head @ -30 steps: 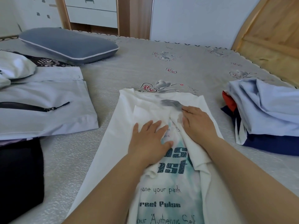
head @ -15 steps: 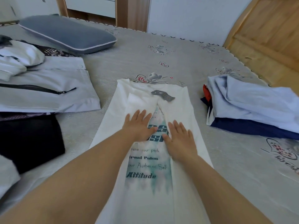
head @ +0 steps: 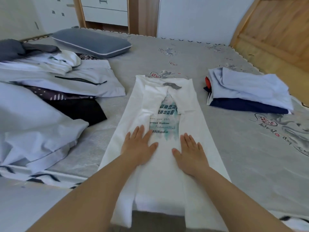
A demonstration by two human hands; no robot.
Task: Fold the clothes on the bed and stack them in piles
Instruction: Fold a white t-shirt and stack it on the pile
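Grey bed [head: 209,52] filled my view, its near edge cut off under the arms. Unfolded clothes [head: 55,91] sprawled left, partly out of frame; a folded pile [head: 249,91] sat right. Between them, with bare bedding on both sides, lay the white shirt [head: 160,164], sides folded in, print half hidden. My left hand [head: 138,148] and right hand [head: 190,154] pressed it flat, fingers straight and slightly spread.

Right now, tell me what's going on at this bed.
A person is folding laundry on the grey patterned bedspread. Both the left hand and the right hand lie flat, fingers straight, on a white printed T-shirt whose sides and sleeves are already folded in to a long strip. A folded pile topped by a light blue garment sits to the right; unfolded white and dark clothes lie to the left.
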